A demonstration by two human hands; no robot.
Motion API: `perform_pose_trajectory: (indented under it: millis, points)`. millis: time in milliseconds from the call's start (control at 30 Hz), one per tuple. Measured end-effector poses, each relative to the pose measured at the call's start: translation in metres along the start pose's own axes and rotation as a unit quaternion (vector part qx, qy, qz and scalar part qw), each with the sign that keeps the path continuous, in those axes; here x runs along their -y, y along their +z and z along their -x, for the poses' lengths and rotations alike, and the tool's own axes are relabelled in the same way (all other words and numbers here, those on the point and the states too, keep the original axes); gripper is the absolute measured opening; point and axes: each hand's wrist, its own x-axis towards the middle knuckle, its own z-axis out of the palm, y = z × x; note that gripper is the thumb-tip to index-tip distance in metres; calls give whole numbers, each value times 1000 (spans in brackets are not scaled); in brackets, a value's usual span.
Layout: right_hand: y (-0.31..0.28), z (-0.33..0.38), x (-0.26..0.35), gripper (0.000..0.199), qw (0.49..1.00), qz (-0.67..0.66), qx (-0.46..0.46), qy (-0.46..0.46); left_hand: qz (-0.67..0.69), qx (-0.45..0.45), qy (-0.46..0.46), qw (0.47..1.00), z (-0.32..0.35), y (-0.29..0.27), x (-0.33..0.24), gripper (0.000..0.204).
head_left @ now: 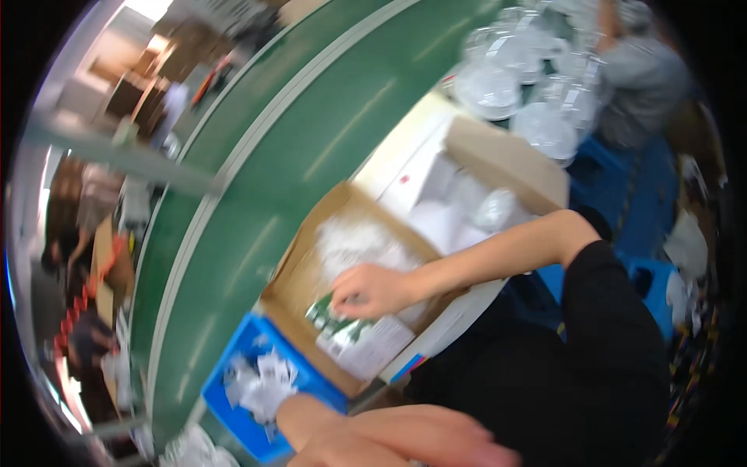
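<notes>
My right hand (369, 291) reaches into an open cardboard box (292, 300), its fingers curled. Under its fingertips lies a green-and-white printed packet or card (331, 315); what the fingers hold, if anything, is hidden. Beside it in the box are a white printed sheet (373, 346) and clear plastic wrapping (354, 237). My left hand (405, 436) is close to the lower edge, blurred and partly cut off, its fingers stretched to the right. Nothing shows in it. Left of the box, a blue bin (226, 377) holds crumpled white scraps (261, 381).
A second open carton (506, 159) with white and clear wrapped contents stands behind my right forearm. Several clear plastic domes (490, 86) sit at the far right near another person (642, 86). A green conveyor belt (311, 148) curves past the box. Blue crates (654, 280) stand at right.
</notes>
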Motion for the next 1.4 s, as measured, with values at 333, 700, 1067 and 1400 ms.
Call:
perform_pose_trajectory:
  millis: [333,700,1067,1400]
  points:
    - [5,-8,13,10,998,12,37,55,2,75,8,997,-24,-47,2,33]
    - [5,-5,14,6,996,-32,43,76,-602,87,65,791,-59,-228,34,50]
    - [3,-9,13,8,996,-16,48,73,-533,63,-97,838,-58,-268,46,27]
    - [-4,-4,15,7,985,-68,16,155,-579,17,-71,812,-54,-265,50,17]
